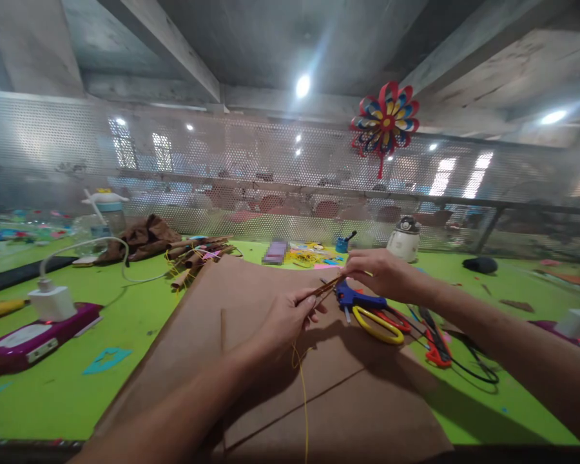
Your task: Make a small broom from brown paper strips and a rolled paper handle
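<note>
My left hand [292,316] is closed on a thin brown strip [326,287], which looks like rolled or folded paper and slants up to the right. At the strip's far end, the fingers of my right hand [384,274] pinch together on it. A yellow thread [303,386] hangs below my left hand and trails over the brown paper sheet [265,290]. Just under my right hand lies a blue glue gun [360,298]. Beside it are scissors with yellow handles [379,327], partly overlapped by the gun.
Brown paper rolls with yellow thread [198,254] lie at the back left, near crumpled brown cloth [147,238]. A purple power strip [38,335] with a white charger is at left. A red utility knife [437,345] and black cable lie right. A white bottle [405,240] stands behind.
</note>
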A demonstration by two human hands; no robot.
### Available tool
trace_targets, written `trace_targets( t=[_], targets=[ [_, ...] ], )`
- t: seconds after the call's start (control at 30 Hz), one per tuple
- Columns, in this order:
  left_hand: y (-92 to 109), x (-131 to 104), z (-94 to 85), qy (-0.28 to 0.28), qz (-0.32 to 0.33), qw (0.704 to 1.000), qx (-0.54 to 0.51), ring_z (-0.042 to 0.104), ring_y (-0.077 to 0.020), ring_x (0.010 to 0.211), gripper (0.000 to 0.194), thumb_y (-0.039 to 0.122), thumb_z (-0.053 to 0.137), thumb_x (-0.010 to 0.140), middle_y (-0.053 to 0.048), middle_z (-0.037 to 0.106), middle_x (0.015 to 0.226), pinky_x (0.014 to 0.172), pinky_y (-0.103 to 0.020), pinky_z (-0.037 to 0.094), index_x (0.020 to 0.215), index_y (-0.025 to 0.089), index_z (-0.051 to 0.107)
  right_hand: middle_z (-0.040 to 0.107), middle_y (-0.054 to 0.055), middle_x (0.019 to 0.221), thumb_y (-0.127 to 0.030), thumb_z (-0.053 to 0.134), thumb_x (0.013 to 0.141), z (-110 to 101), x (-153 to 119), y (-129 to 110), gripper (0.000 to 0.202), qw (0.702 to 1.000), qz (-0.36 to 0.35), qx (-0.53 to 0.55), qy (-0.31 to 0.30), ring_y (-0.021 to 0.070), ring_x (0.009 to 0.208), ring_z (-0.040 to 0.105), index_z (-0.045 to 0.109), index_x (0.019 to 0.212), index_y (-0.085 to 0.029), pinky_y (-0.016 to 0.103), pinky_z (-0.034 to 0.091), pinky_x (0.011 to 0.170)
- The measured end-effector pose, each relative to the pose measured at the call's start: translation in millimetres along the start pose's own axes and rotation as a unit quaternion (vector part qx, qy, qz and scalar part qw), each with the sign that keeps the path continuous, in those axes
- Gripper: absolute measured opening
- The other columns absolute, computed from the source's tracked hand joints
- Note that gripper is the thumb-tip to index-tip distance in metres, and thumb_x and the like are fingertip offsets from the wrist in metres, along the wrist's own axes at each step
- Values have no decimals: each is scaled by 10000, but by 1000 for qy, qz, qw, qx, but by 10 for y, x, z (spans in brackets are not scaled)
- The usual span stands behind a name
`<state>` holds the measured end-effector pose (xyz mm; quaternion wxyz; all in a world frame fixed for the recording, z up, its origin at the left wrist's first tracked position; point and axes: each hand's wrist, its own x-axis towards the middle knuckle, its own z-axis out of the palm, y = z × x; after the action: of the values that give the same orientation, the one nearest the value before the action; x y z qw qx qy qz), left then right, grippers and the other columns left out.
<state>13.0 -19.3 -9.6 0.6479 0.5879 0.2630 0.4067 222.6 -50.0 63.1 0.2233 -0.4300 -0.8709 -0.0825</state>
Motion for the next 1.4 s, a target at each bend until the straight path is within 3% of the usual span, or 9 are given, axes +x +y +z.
trace_targets(
  t=[0.2, 0.47, 0.6, 0.67, 0.77, 0.87, 1.03, 1.4],
  targets=[
    [-3, -6, 10, -8, 8, 998, 56, 423, -66, 464, 204, 97, 542, 781, -81, 658, 694, 409, -159, 307, 822, 141, 737, 600, 5, 665, -179, 494, 837, -122, 47, -27, 216, 999, -3, 14, -45, 115, 611, 514, 693, 764, -216, 248, 374, 600],
    [40, -49, 51, -10, 2, 998, 66, 434, -80, 495, 244, 96, 521, 790, -101, 666, 739, 417, -170, 294, 915, 123, 729, 639, 11, 716, -177, 513, 823, -163, 78, 9, 192, 996, 9, 25, -89, 119, 625, 525, 685, 752, -223, 253, 376, 604],
    [-49, 5, 15, 34, 31, 992, 115, 454, -99, 523, 288, 96, 505, 790, -94, 667, 743, 441, -182, 310, 980, 141, 716, 614, 32, 737, -161, 512, 804, 9, -17, -83, 191, 999, 49, 16, -9, 141, 648, 526, 658, 922, -195, 278, 405, 627],
    [-99, 48, -11, 42, 46, 989, 134, 465, -107, 534, 305, 96, 498, 791, -89, 669, 754, 454, -187, 327, 1003, 154, 709, 595, 47, 786, -173, 543, 778, 158, -74, -169, 318, 994, 88, 27, 58, 158, 683, 526, 601, 1090, -168, 301, 426, 657],
    [-145, 93, -34, 49, 66, 985, 153, 474, -110, 535, 290, 110, 508, 795, -84, 667, 749, 464, -188, 343, 994, 165, 712, 570, 79, 909, -215, 583, 746, 432, -121, -287, 518, 970, 164, 52, 171, 189, 757, 524, 480, 1251, -164, 344, 448, 696],
    [-156, 97, -37, 65, 74, 984, 150, 487, -113, 535, 255, 109, 547, 776, -75, 663, 710, 494, -188, 370, 945, 177, 725, 560, 76, 915, -228, 583, 732, 688, -104, -342, 577, 933, 240, 107, 246, 183, 734, 522, 431, 1286, -180, 341, 459, 674],
    [-171, 70, -43, 62, 100, 981, 157, 504, -124, 561, 255, 121, 579, 749, -51, 673, 706, 534, -195, 393, 933, 218, 727, 527, 35, 794, -184, 555, 689, 874, -31, -337, 622, 896, 301, 149, 291, 166, 677, 504, 420, 1295, -149, 324, 456, 637],
    [-132, 33, -34, 19, 126, 933, 336, 571, -143, 648, 344, 216, 424, 853, -52, 699, 819, 619, -248, 442, 1092, 194, 670, 565, 48, 871, -152, 511, 693, 973, -72, -299, 565, 876, 296, 171, 340, 192, 767, 524, 469, 1254, -191, 363, 441, 726]
  ],
)
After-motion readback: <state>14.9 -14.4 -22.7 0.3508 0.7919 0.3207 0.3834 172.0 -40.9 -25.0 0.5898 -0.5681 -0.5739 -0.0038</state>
